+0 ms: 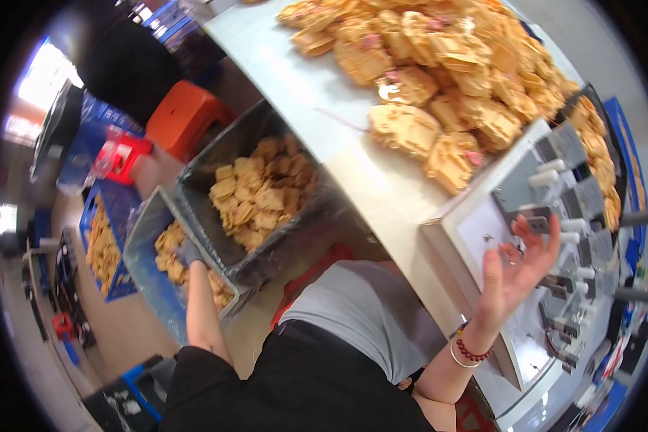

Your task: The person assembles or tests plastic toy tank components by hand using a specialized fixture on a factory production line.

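My left hand (189,252), in a grey glove, reaches down into a grey-blue bin (142,248) on the left and touches the tan moulded plastic parts (168,248) inside it. Its fingers are blurred and partly hidden there. On the right, my bare right hand (517,277), a beaded bracelet at its wrist, is raised over a white box-like fixture (475,237). Its fingers are spread apart, with the fingertips close to a small dark block (537,219) on that fixture. Grey clamps and white cylindrical pieces (547,178) line the fixture's far side.
A large heap of tan plastic parts (439,65), some with pink bits, covers the far table (266,47). A black-lined bin (194,191) with more parts stands beside the grey-blue bin. Farther left are a blue crate (126,291) of parts and an orange stool (183,119).
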{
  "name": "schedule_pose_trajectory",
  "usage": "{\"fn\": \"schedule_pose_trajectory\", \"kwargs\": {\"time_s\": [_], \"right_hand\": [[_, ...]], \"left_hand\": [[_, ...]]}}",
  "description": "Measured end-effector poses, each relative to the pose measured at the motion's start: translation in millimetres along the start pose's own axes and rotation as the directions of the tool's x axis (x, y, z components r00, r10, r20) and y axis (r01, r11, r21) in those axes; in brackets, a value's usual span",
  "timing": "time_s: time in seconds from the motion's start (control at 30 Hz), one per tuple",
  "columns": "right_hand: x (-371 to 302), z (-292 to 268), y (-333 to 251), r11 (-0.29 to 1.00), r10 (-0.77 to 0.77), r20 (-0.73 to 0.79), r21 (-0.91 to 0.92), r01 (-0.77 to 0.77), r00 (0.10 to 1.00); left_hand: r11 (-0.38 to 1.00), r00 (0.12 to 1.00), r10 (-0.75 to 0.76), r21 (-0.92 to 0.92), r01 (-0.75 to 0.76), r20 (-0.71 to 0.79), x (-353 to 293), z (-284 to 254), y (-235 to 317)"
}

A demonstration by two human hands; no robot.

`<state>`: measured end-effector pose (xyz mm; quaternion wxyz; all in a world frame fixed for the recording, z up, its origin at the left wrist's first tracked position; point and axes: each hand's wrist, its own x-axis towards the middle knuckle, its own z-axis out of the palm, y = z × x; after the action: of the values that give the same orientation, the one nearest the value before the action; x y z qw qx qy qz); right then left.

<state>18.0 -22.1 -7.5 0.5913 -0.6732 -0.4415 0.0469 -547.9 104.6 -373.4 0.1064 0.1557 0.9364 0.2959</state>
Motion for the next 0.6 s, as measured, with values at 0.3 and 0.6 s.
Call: {"fn": "schedule_pose_trajectory", "kwargs": {"time_s": [0.3,0.6], "right_hand": [[2.6,-23.3,8.5,0.997,-0.031,-0.001,0.078,0.031,1.0],[6.6,-25.4,6.1,0.997,-0.048,0.085,0.065,0.043,0.995]], "left_hand": [[-0.599,-0.678,0.728,-0.577,-0.555,-0.103,-372.7,-120.2,375.4],[-0.069,-0.411,0.89,-0.831,-0.551,0.199,-379.3,-91.4,348.4]]}}
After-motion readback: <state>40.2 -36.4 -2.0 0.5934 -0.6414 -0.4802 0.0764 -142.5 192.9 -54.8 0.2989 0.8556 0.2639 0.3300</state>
